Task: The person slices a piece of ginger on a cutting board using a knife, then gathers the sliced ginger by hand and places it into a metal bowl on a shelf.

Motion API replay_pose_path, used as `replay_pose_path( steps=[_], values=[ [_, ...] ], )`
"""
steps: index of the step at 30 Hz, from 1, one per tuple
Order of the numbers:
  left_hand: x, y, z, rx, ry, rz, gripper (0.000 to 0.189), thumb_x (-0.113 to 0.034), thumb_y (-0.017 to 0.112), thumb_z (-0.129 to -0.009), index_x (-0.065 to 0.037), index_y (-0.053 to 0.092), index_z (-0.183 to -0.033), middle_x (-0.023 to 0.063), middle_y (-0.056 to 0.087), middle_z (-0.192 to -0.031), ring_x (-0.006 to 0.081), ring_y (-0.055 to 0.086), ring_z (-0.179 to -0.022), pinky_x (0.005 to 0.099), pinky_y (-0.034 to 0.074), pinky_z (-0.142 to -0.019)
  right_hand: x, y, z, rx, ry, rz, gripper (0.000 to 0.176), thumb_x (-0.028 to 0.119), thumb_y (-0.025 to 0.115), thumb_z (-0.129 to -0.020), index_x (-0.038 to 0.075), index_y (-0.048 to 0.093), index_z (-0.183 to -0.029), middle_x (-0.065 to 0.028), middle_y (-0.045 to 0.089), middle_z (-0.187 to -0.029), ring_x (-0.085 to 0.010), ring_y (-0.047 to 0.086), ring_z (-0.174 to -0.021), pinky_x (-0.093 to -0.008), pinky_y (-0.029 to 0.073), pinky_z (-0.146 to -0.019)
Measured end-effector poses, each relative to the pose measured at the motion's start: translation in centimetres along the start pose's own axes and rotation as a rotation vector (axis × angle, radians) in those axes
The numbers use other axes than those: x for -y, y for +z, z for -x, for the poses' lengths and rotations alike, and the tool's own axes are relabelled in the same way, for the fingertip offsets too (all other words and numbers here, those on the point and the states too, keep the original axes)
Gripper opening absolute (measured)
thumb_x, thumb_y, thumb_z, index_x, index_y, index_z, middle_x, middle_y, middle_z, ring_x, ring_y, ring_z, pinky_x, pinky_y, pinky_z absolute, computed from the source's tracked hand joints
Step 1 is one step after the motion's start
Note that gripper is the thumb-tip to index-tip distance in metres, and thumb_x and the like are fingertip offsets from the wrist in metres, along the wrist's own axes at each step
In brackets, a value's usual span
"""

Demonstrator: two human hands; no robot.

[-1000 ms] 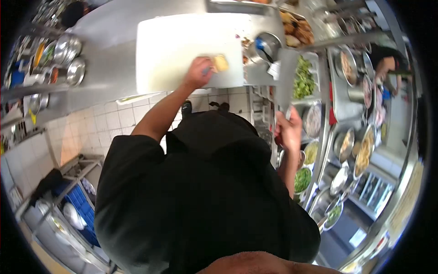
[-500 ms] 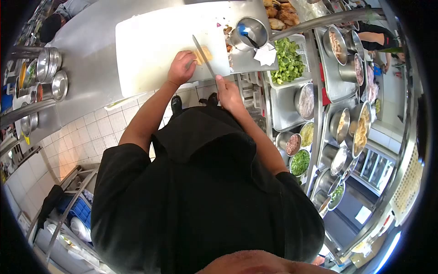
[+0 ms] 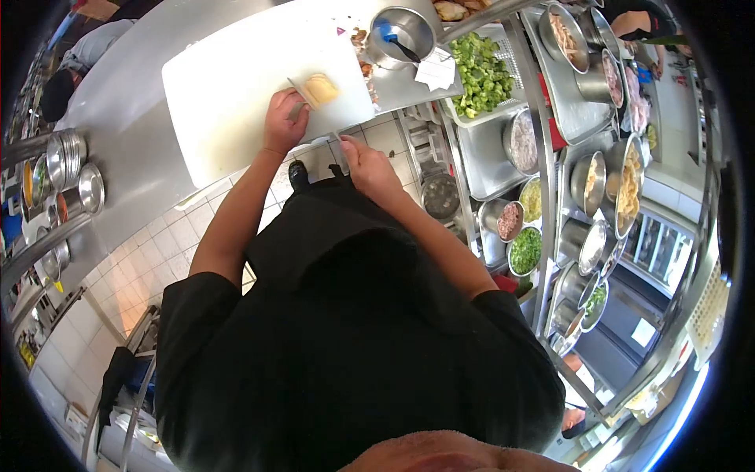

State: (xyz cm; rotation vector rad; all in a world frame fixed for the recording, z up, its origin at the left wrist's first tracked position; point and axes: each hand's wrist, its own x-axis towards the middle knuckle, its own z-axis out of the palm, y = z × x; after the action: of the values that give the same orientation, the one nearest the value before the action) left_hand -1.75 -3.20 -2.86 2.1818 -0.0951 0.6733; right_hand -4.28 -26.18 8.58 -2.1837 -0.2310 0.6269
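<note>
A pale yellow block of food (image 3: pixel 322 88) lies on the white cutting board (image 3: pixel 228 102). Along its left side runs the blade of a kitchen knife (image 3: pixel 301 92), slanting from upper left down toward the board's near edge. My right hand (image 3: pixel 370 167) is closed round the knife's handle, just off that near edge. On the blade's other side, my left hand (image 3: pixel 285 119) rests on the board with bent fingertips by the blade and the thumb apart. Whether those fingertips touch the blade is too small to tell.
Browned scraps (image 3: pixel 366 69) lie at the board's right edge, near a steel pot (image 3: pixel 401 38) with a dark-handled utensil inside. Further right are a tray of chopped green vegetables (image 3: pixel 480 75), white paper (image 3: pixel 435 69), and metal racks with several filled bowls. Stacked steel bowls (image 3: pixel 92 189) stand left.
The knife has moved from across the food to its left side, beside my left fingers. My left hand no longer touches the food's left end. The whole view has shifted slightly.
</note>
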Motion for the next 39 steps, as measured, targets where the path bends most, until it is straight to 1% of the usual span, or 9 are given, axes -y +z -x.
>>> replay_pose_path(
  steps=[5,8,11,14,27,32,35,38,39],
  values=[
    [0.0,-0.1,-0.2,0.003,0.01,-0.005,0.02,-0.002,0.074,-0.082,-0.003,0.069,-0.102,0.0175,0.068,-0.114,0.0374,0.063,-0.11,0.0439,0.051,-0.097,-0.3,0.7,-0.7,-0.024,-0.042,0.013,0.047,0.039,0.043,-0.11,0.002,0.067,-0.128,-0.0303,0.07,-0.111,-0.0501,0.066,-0.106,-0.0556,0.051,-0.094],
    [-0.1,-0.1,-0.2,0.019,-0.014,0.004,0.02,-0.002,0.074,-0.082,-0.003,0.069,-0.101,0.0177,0.068,-0.114,0.0377,0.063,-0.109,0.0443,0.051,-0.096,0.0,0.8,-1.5,0.001,-0.005,0.009,0.048,0.04,0.043,-0.11,0.002,0.067,-0.128,-0.0294,0.071,-0.111,-0.05,0.066,-0.105,-0.0554,0.052,-0.094],
    [-0.3,-0.4,-0.5,0.041,-0.018,-0.002,0.019,-0.002,0.074,-0.082,-0.003,0.068,-0.101,0.0177,0.067,-0.113,0.038,0.063,-0.108,0.0444,0.051,-0.095,0.4,0.3,-1.9,0.051,0.04,-0.012,0.053,0.04,0.043,-0.111,-0.002,0.065,-0.133,-0.0298,0.069,-0.119,-0.0479,0.064,-0.116,-0.0488,0.05,-0.101],
    [-0.1,-0.4,-0.4,0.052,-0.009,-0.013,0.02,-0.001,0.074,-0.082,-0.003,0.068,-0.1,0.0174,0.067,-0.112,0.0378,0.063,-0.107,0.0439,0.051,-0.094,-0.8,1.1,-2.1,-0.018,-0.039,-0.006,0.048,0.041,0.043,-0.11,0.003,0.068,-0.126,-0.029,0.071,-0.11,-0.0498,0.066,-0.105,-0.0558,0.052,-0.093],
    [-0.3,-0.3,-0.3,0.053,-0.073,0.026,0.02,-0.001,0.074,-0.081,-0.004,0.068,-0.1,0.0175,0.067,-0.113,0.0381,0.063,-0.109,0.0434,0.051,-0.096,-1.0,2.0,-4.4,-0.001,-0.06,0.05,0.045,0.041,0.039,-0.111,0.007,0.068,-0.122,-0.0295,0.071,-0.102,-0.0519,0.065,-0.099,-0.0596,0.051,-0.088],
    [0.1,0.0,-0.1,0.047,-0.082,0.005,0.021,-0.002,0.074,-0.082,-0.004,0.067,-0.101,0.0183,0.067,-0.114,0.0389,0.063,-0.11,0.044,0.051,-0.096,-0.8,2.4,-5.0,-0.044,-0.065,0.023,0.047,0.043,0.039,-0.11,0.008,0.068,-0.119,-0.0298,0.071,-0.099,-0.0524,0.066,-0.096,-0.061,0.051,-0.087],
    [-0.1,0.1,0.2,0.037,-0.084,0.012,0.021,-0.003,0.074,-0.082,-0.004,0.067,-0.102,0.0184,0.067,-0.114,0.0392,0.062,-0.111,0.0447,0.051,-0.096,-1.1,3.5,-7.6,0.013,-0.031,0.122,0.051,0.046,0.038,-0.11,0.006,0.069,-0.117,-0.03,0.071,-0.101,-0.0525,0.066,-0.096,-0.0615,0.051,-0.087],
    [0.5,0.0,0.1,0.049,-0.036,-0.017,0.02,-0.003,0.074,-0.083,-0.004,0.067,-0.102,0.0182,0.066,-0.114,0.0394,0.062,-0.111,0.045,0.05,-0.096,-0.3,2.7,-8.1,0.055,0.015,0.08,0.055,0.046,0.04,-0.111,0.0,0.068,-0.116,-0.033,0.068,-0.105,-0.0521,0.064,-0.106,-0.0566,0.049,-0.093],
    [0.4,0.1,0.0,0.056,-0.017,-0.027,0.02,-0.003,0.074,-0.083,-0.004,0.067,-0.102,0.018,0.066,-0.114,0.0395,0.062,-0.111,0.0451,0.05,-0.097,-0.6,2.6,-8.4,0.045,0.01,0.094,0.056,0.047,0.039,-0.111,0.001,0.069,-0.116,-0.0323,0.069,-0.104,-0.0523,0.064,-0.105,-0.0574,0.05,-0.092]
  ],
)
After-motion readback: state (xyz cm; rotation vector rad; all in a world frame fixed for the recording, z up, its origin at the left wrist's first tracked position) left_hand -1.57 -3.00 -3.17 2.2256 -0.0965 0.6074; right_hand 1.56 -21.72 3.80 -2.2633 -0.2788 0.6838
